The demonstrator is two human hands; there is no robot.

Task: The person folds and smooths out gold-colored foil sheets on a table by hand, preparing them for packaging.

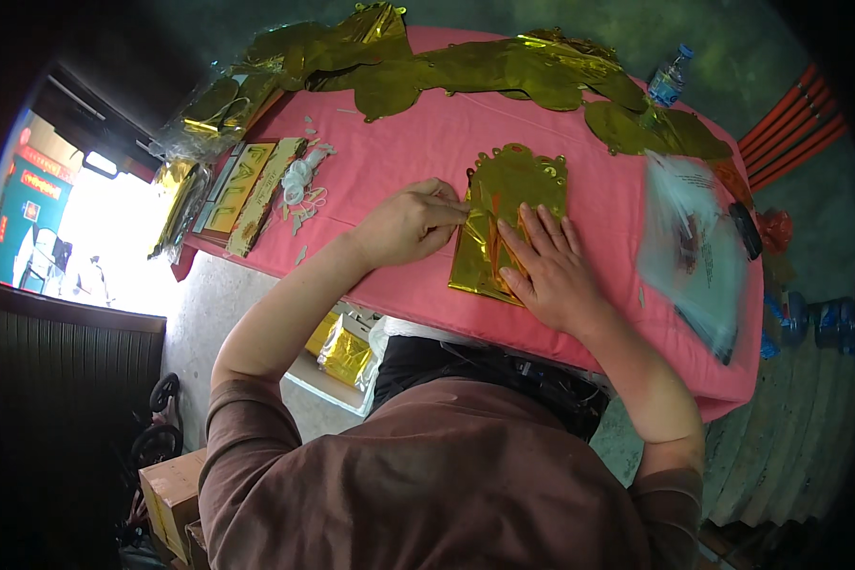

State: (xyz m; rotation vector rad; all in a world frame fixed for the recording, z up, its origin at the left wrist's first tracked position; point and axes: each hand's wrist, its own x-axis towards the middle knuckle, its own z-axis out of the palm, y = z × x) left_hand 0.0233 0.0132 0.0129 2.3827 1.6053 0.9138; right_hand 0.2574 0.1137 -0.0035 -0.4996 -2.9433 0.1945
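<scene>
The gold foil balloon [508, 223], deflated and folded flat, lies on the pink tablecloth [408, 152] near the table's near edge. The right hand [551, 271] rests on it palm down, fingers spread, pressing without grasping. The left hand [408, 226] pinches the foil's left edge between thumb and fingertips. More crumpled gold foil balloons [465, 66] stretch along the far edge. A plastic water bottle [668, 81] stands at the far right corner, and a clear plastic bag [698, 247] lies toward the right edge.
</scene>
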